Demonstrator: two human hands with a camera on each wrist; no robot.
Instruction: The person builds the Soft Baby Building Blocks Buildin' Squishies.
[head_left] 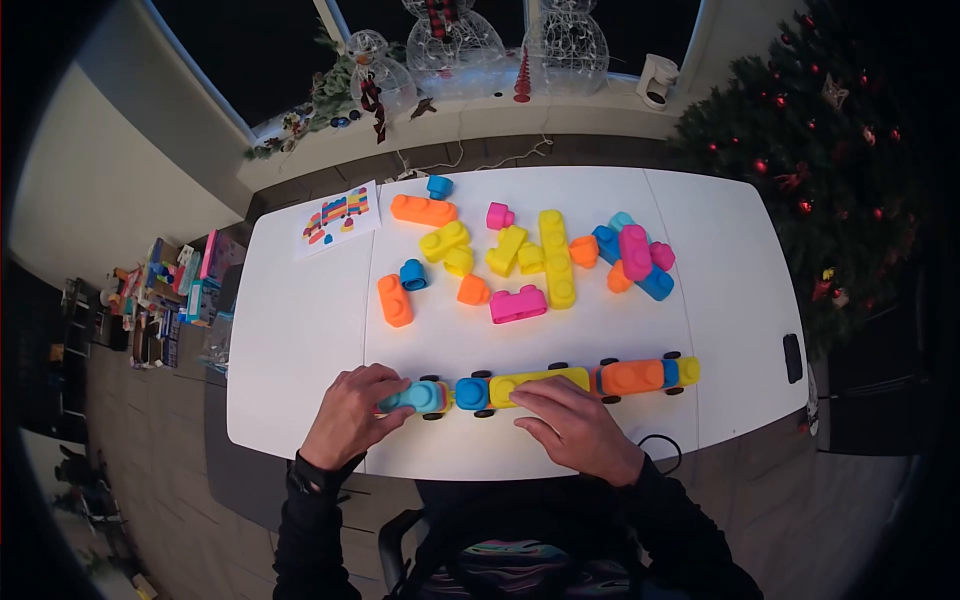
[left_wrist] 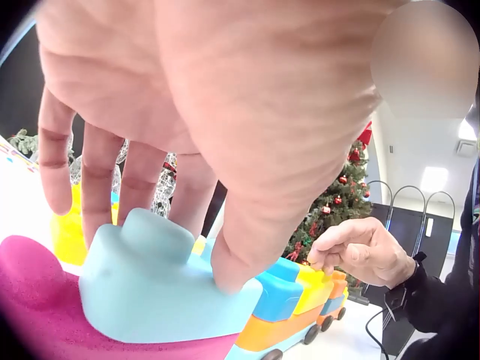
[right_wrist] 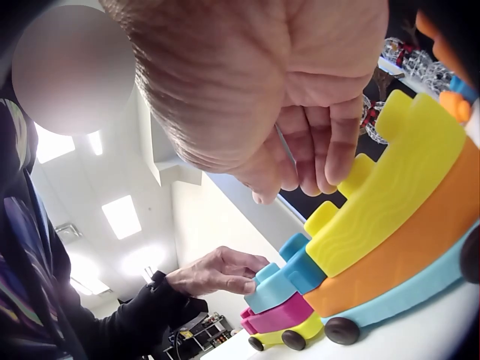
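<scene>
My left hand [head_left: 350, 415] [left_wrist: 225, 97] grips a light blue block [head_left: 420, 396] [left_wrist: 154, 277], thumb on one side and fingers on the other. That block sits on a magenta block [left_wrist: 45, 300] at the left end of a row of wheeled block cars. Over the long yellow block [head_left: 540, 386] [right_wrist: 390, 187] of the middle car, my right hand [head_left: 580, 425] [right_wrist: 255, 90] has its fingers loosely bent, the tips at its studs; whether they touch is unclear. A blue block [head_left: 472, 393] [right_wrist: 304, 270] lies between the hands. An orange block [head_left: 632, 377] tops the right car.
Loose yellow, orange, pink and blue blocks lie across the table's middle and back, including a long yellow one [head_left: 556, 260] and a pile [head_left: 634, 252] at right. A printed picture sheet [head_left: 338, 218] is at back left. A black object [head_left: 793, 358] lies near the right edge.
</scene>
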